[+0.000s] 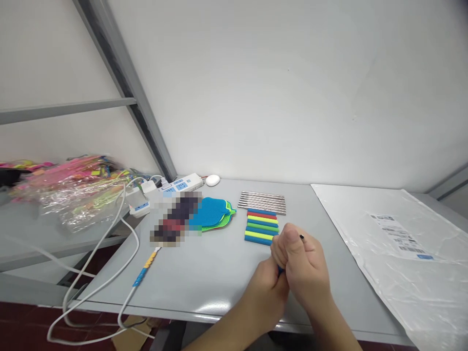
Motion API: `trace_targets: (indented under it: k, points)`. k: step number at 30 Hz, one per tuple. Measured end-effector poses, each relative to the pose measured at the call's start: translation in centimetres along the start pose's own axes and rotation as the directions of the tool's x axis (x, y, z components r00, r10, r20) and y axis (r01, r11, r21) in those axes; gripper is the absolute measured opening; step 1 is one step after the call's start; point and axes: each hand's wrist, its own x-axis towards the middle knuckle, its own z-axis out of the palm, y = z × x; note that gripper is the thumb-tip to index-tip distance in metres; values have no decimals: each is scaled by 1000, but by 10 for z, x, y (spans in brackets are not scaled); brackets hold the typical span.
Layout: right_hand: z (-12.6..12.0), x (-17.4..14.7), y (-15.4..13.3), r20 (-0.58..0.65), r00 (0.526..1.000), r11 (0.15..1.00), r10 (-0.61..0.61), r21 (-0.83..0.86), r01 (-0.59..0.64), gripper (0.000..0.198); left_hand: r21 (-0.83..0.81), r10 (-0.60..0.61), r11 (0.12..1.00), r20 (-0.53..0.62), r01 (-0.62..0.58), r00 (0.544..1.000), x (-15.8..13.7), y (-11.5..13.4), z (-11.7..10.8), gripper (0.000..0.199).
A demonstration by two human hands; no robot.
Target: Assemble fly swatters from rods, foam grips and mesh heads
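My left hand (269, 282) and my right hand (307, 268) are closed and pressed together above the front of the table. A sliver of a dark blue tube (281, 270) shows between them; the fingers hide most of it. A small dark tip (302, 237) pokes out of the right fist. Just beyond my hands lies a row of coloured tubes (262, 227) in blue, yellow, green and red. Several shiny metal rods (262, 202) are lined up behind them. Farther left, mesh fly swatter heads (212, 212) lie stacked, blue on top with green below.
A blurred-out object (177, 219) lies beside the swatter heads. White power strips (183, 184), a white round object (212, 180) and looping white cables (124, 263) are at the left. A large white plastic package (395, 243) covers the right side. Bagged colourful items (80, 185) lie far left.
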Motion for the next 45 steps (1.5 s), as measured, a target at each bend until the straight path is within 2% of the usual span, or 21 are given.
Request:
trace_targets:
  k: [3,5,7,9,11,15,18,22,28,31,35,37,39,41,43,45]
  points:
    - [-4,-1,-5,-59,998,991,-2,131,10,49,91,31,995,20,-32,999,-3,6,0,19]
    - [-11,1,-13,-168,986,961,10,273,37,51,163,58,985,27,-62,998,-5,9,-1,18]
    - [-20,3,-23,-313,948,917,51,391,80,52,175,83,981,17,-85,996,-6,10,-3,25]
    - [-29,5,-31,-428,898,870,105,477,126,49,65,110,992,-42,-107,993,-4,12,-5,34]
    - [-36,7,-35,-484,865,828,130,533,174,46,-149,135,977,-123,-153,983,2,17,-6,43]
    - [-33,7,-32,-528,836,764,148,598,243,42,-585,112,790,-158,-185,981,17,38,-8,53]
    - [-22,4,-31,-538,814,721,217,651,238,43,-672,123,708,-186,-218,975,21,54,-10,56]
    - [-12,-3,-35,-525,818,719,233,660,219,48,-642,182,722,-183,-258,966,14,58,-7,66]
    - [-4,-10,-33,-511,835,739,205,640,210,55,-612,141,761,-168,-215,976,6,48,2,72]
    - [-2,-14,-31,-492,858,741,150,631,232,56,-614,126,763,-167,-203,978,6,49,2,71]
    - [4,-19,-31,-469,883,765,11,573,294,59,-621,113,755,-196,-212,974,15,46,1,66]
    - [5,-19,-30,-464,885,780,-37,540,316,60,-584,70,790,-214,-185,974,23,43,0,60]
    - [2,-16,-30,-503,864,788,-9,528,316,59,-509,14,854,-188,-110,982,29,41,-2,52]
    - [-6,-10,-29,-564,821,788,85,543,291,56,-383,-8,923,-131,-43,991,31,40,-5,44]
    - [-17,-3,-28,-595,783,767,184,585,264,51,-200,24,979,-92,-43,995,26,36,-9,39]
    - [-28,2,-26,-592,768,725,244,638,261,46,-2,82,997,-98,-82,992,15,30,-13,36]
